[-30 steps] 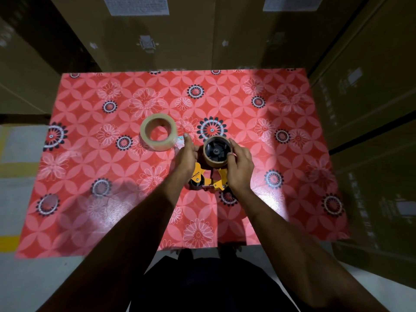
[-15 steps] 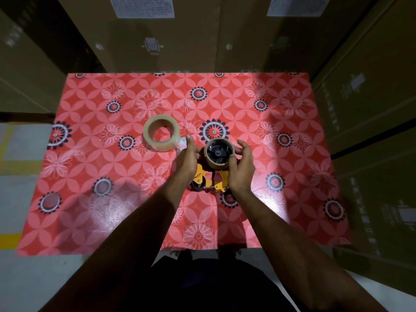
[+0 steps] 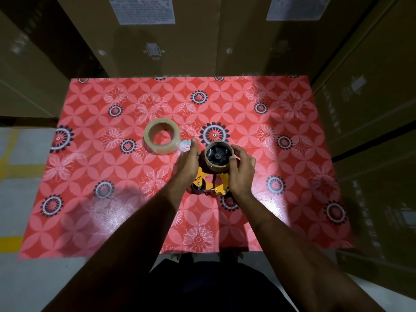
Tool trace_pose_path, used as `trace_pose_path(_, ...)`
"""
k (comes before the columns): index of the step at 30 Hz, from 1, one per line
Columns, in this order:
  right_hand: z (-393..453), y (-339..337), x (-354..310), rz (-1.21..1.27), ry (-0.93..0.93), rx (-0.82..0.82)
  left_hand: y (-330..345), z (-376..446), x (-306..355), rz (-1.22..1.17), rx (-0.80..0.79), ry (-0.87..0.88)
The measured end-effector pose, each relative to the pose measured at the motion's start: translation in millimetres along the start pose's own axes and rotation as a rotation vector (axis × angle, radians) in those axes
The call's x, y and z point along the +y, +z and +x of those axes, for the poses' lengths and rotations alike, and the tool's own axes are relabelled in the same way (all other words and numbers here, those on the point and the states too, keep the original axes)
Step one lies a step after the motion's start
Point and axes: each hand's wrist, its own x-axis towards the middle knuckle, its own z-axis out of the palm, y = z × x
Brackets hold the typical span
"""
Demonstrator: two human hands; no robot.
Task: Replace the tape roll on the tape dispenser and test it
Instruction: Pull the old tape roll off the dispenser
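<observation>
Head view: both hands, left hand (image 3: 188, 159) and right hand (image 3: 242, 168), grasp the dispenser (image 3: 210, 184) around its core (image 3: 217, 156); new roll (image 3: 162, 136) lies just left.

Both forearms reach fwd, roughly parallel. Left hand (image 3: 188, 159) palm turned inward, index finger extended fwd, other fingers curled. Right hand (image 3: 239, 167) opposite it, fingers curved inward, thumb tip pressed toward left hand's fingers.

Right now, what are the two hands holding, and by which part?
Both hold the empty cardboard core on the orange tape dispenser: left hand against its left side, right hand on its right rim.
</observation>
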Motion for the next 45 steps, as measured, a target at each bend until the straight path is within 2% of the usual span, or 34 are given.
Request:
trace_pose_path(7,-0.3,2.8,3.7,-0.043,-0.067,0.024,-1.3,-2.4,3.6,0.055,-0.021,0.020)
trace_pose_path(13,1.3,-0.2,-1.8,0.036,0.041,-0.013,-1.5,-10.1,9.4,0.016,-0.025,0.024)
trace_pose_path(18,1.5,3.0,-0.7,-0.043,-0.015,0.008,-2.0,-8.6,6.2,-0.036,-0.034,0.035)
trace_pose_path(21,0.5,0.1,-0.5,-0.013,-0.011,0.033,-0.2,-0.3,-1.4,-0.019,-0.032,0.041)
trace_pose_path(25,2.6,-1.8,-0.9,0.042,0.037,-0.017,-1.3,0.6,-1.8,-0.021,-0.047,0.046)
trace_pose_path(30,3.2,2.7,3.4,-0.067,-0.034,0.009,-0.7,3.5,-2.0,0.021,-0.046,0.036)
trace_pose_path(32,2.2,0.5,1.8,-0.017,-0.016,0.032,0.5,7.3,-3.9,0.012,-0.053,0.030)
trace_pose_path(36,2.3,-0.3,-1.4,0.024,0.024,-0.026,0.5,2.6,-0.9,0.018,-0.035,0.043)
trace_pose_path(39,3.2,2.0,0.2,-0.013,0.002,-0.026,-0.7,1.7,-0.9,0.020,-0.014,0.051)
trace_pose_path(45,-0.1,-0.3,-0.5,0.015,-0.009,0.012,-1.9,-1.4,-0.9,0.027,-0.064,0.093)
